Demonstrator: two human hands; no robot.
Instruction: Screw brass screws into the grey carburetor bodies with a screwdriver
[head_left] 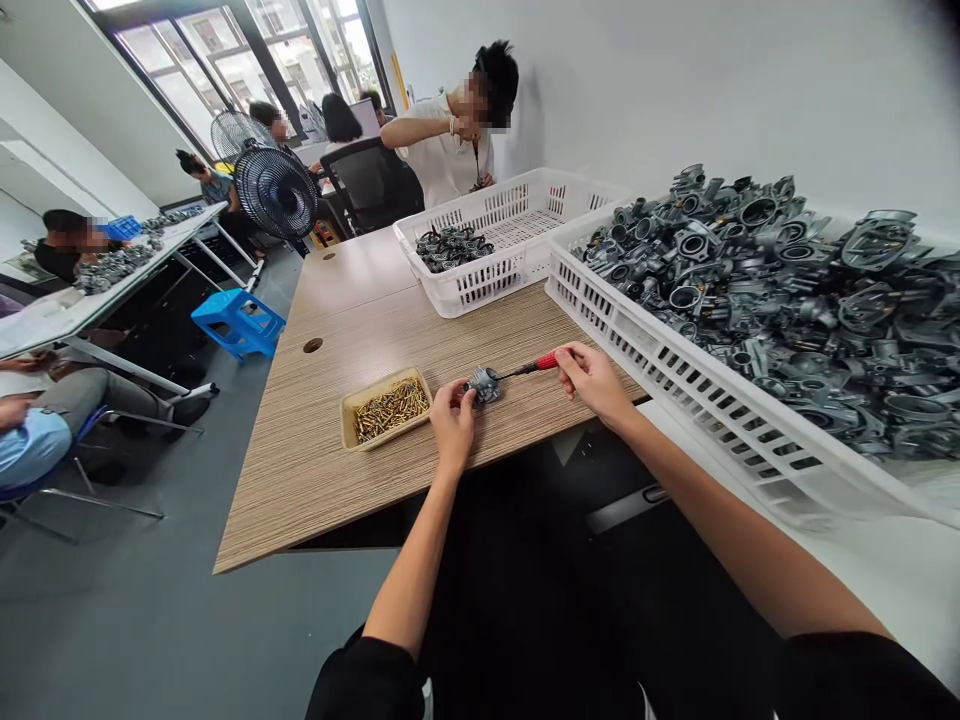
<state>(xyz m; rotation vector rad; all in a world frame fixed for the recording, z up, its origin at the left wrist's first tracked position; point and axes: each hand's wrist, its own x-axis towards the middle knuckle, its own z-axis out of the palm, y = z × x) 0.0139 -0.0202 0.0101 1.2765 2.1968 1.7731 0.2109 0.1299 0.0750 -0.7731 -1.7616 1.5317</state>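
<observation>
Near edge of the bench point(300, 430): left hand point(453, 422) pinches a metal part point(486, 386) (steadied, likely); right hand point(594, 382) grips a screwdriver point(546, 362).

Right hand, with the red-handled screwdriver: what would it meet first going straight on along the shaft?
Most likely the metal part held by the left hand. The screwdriver in the right hand points at it; whether its tip touches is unclear.

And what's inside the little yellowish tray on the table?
The tray holds a heap of small brass-coloured pieces, with some greyer ones mixed in. Whatever lies under the top layer is covered, so I can't see it.
</observation>
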